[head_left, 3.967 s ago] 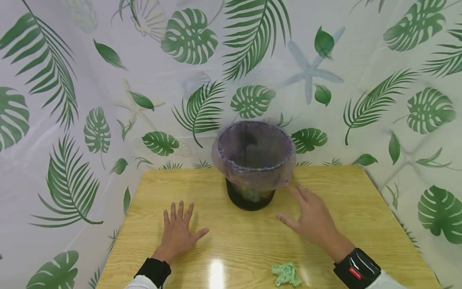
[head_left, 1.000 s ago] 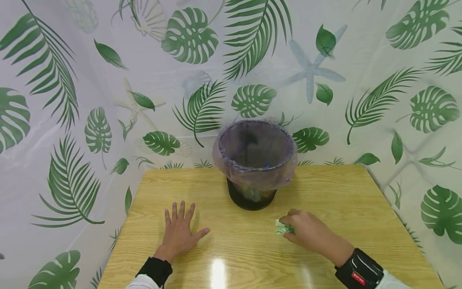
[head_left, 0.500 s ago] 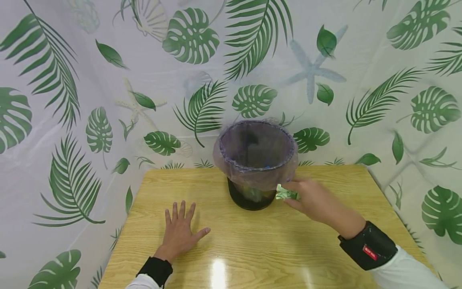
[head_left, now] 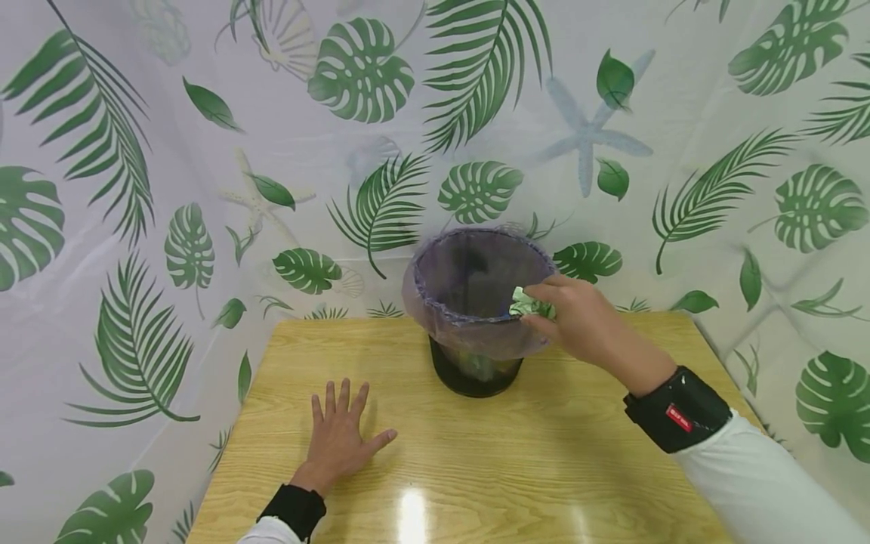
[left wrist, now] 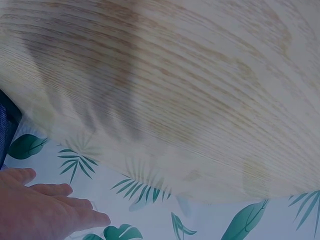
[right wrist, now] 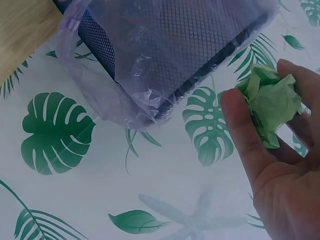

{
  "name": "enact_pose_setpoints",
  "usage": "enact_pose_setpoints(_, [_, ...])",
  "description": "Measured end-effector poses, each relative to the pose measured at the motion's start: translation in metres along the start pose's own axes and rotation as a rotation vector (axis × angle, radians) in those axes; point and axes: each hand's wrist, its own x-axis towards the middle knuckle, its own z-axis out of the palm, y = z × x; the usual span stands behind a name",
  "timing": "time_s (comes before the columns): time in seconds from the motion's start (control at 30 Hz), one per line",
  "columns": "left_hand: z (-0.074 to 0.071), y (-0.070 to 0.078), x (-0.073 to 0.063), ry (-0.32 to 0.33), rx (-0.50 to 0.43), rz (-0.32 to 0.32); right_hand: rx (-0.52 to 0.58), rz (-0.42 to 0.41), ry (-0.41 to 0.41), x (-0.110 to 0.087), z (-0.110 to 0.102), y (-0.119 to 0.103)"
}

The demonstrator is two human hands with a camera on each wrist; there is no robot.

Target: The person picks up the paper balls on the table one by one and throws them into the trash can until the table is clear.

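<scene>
A crumpled ball of green paper (head_left: 531, 304) is pinched between the thumb and fingers of my right hand (head_left: 578, 317). In the head view the paper overlaps the front right rim of a dark mesh wastebasket (head_left: 469, 374). A thin purple bin liner (head_left: 462, 336) is folded over the basket's rim. The right wrist view shows the green paper ball (right wrist: 270, 102) in my fingers, beside the lined basket's mouth. My left hand (head_left: 337, 438) rests on the table at the left, fingers spread and straight; part of it also shows in the left wrist view.
The wooden table (head_left: 421, 453) runs back to a white cloth backdrop (head_left: 476, 113) printed with green leaves. The basket stands near the table's back edge. A small blue thing (head_left: 504, 310) shows inside the basket.
My right hand has picked the green paper up from the front of the table and carried it up and back to the basket's rim. My left hand has stayed in place.
</scene>
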Motion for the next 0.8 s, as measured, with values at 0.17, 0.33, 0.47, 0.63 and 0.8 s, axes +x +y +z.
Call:
enact_pose_setpoints(0.17, [-0.001, 0.000, -0.001, -0.004, -0.002, -0.001, 0.007, 0.064, -0.023, 0.017, 0.000, 0.004])
enact_pose_setpoints(0.33, [-0.001, 0.000, -0.001, -0.004, -0.001, -0.007, -0.018, 0.144, -0.083, 0.031, 0.006, 0.008])
enact_pose_setpoints(0.47, [-0.002, 0.000, -0.002, 0.019, 0.014, 0.001, -0.043, 0.174, -0.125, 0.041, 0.014, 0.011])
enact_pose_setpoints(0.63, [-0.003, 0.000, -0.001, 0.018, 0.023, 0.001, -0.082, 0.161, -0.149, 0.052, 0.025, 0.013])
enact_pose_setpoints(0.8, [-0.003, 0.000, -0.001, 0.009, 0.014, 0.001, -0.137, 0.154, -0.157, 0.060, 0.036, 0.017])
